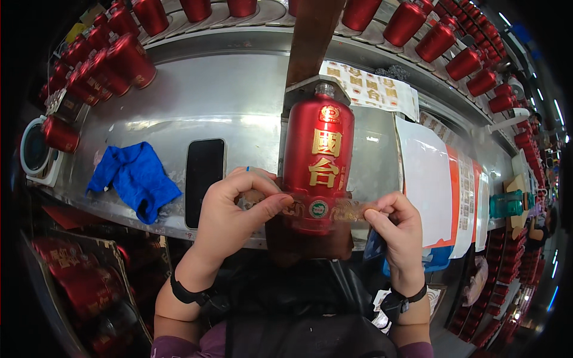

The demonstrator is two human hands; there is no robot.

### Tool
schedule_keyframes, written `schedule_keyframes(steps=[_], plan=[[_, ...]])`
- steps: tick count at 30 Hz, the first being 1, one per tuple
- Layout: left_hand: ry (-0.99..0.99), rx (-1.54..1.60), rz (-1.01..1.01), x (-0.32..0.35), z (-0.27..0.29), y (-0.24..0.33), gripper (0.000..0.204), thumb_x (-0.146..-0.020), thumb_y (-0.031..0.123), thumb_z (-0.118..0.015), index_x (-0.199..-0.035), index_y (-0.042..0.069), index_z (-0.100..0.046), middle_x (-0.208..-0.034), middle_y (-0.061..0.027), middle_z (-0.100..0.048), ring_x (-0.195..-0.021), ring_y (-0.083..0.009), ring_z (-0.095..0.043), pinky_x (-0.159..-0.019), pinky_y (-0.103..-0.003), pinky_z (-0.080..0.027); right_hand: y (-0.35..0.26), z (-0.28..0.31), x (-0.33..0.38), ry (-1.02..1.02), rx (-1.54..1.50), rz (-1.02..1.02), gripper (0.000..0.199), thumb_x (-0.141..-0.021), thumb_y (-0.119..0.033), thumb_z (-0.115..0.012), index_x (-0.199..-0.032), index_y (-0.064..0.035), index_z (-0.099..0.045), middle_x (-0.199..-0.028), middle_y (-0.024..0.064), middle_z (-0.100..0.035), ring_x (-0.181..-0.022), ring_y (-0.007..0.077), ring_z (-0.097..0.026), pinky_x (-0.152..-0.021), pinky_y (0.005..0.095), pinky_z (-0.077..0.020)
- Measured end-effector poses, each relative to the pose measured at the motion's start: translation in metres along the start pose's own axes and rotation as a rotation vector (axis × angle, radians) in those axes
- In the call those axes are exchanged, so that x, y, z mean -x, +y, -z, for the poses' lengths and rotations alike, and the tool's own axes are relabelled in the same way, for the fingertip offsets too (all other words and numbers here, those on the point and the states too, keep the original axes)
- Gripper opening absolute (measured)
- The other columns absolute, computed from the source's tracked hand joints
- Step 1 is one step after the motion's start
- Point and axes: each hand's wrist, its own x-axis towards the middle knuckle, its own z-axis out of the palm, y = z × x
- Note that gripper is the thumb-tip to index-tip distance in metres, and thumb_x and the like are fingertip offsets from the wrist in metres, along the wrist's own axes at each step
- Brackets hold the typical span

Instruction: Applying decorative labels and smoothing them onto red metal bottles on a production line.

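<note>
- We see a grey metal desk [239, 89], its surface catching pale, soft reflections.
- Along its far side, we make out a plated conveyor [268, 13].
- A brown beam [310, 42] crosses in front of that conveyor.
- Far to our right, we notice thin white strip lights [559, 112] shining in dim surroundings.

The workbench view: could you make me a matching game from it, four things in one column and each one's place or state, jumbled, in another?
1. Blue cloth
2. Phone
3. Left hand
4. Right hand

A. Pinches the gold-printed strip right of the red bottle
B. Dark-screened
C. Pinches the strip toward its left side
D. Crumpled on the metal bench

Pairs: 1-D, 2-B, 3-C, 4-A
</note>
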Motion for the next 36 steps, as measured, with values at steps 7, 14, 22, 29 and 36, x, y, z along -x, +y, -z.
schedule_keyframes(steps=[7,14,22,29,36], plan=[[0.019,0.312,0.238,0.002,-0.006,-0.004,0.01,-0.086,0.007,-0.077,-0.087,0.001,-0.07,-0.094,-0.0072,-0.068,-0.091,-0.0105,-0.063,-0.083,-0.026,-0.049,0.006,0.002,-0.005,-0.002,-0.026,-0.004,0.01,-0.09,-0.001,-0.069,-0.093,-0.0055,-0.061,-0.085,-0.0019,-0.066,-0.078,0.002,-0.057,-0.072,0.019,-0.0411],[-0.001,0.376,0.205,0.004,-0.008,-0.007,0.008,-0.089,0.004,-0.073,-0.091,-0.002,-0.067,-0.099,-0.0077,-0.067,-0.088,-0.0099,-0.066,-0.08,-0.024,-0.054,0.014,0.004,-0.007,-0.014,-0.049,-0.015,0.01,-0.09,-0.001,-0.069,-0.094,-0.0056,-0.061,-0.084,-0.0027,-0.065,-0.078,0.002,-0.056,-0.071,0.0186,-0.0408],[-0.001,0.403,0.217,0.003,-0.009,-0.008,0.008,-0.09,0.002,-0.071,-0.093,-0.004,-0.066,-0.099,-0.0083,-0.068,-0.09,-0.0111,-0.067,-0.082,-0.025,-0.055,0.015,0.002,-0.009,-0.037,-0.053,-0.047,0.008,-0.092,-0.003,-0.068,-0.095,-0.0053,-0.061,-0.087,-0.0014,-0.067,-0.081,0.0028,-0.058,-0.073,0.0182,-0.0415],[-0.02,0.482,0.244,0.002,-0.009,-0.01,0.007,-0.091,0.0,-0.069,-0.095,-0.005,-0.065,-0.1,-0.0095,-0.069,-0.093,-0.0135,-0.068,-0.085,-0.026,-0.056,0.019,0.001,-0.012,-0.032,-0.073,-0.056,0.008,-0.092,-0.004,-0.068,-0.095,-0.0054,-0.061,-0.083,-0.0039,-0.064,-0.077,0.0006,-0.054,-0.068,0.0176,-0.039],[-0.001,0.427,0.228,0.002,-0.008,-0.014,0.007,-0.091,0.0,-0.069,-0.095,-0.005,-0.065,-0.1,-0.0098,-0.069,-0.093,-0.0134,-0.068,-0.085,-0.026,-0.056,0.025,0.0,-0.015,-0.045,-0.077,-0.062,0.007,-0.092,-0.004,-0.068,-0.095,-0.0054,-0.062,-0.082,-0.0042,-0.064,-0.076,0.0009,-0.055,-0.068,0.0176,-0.0396]])
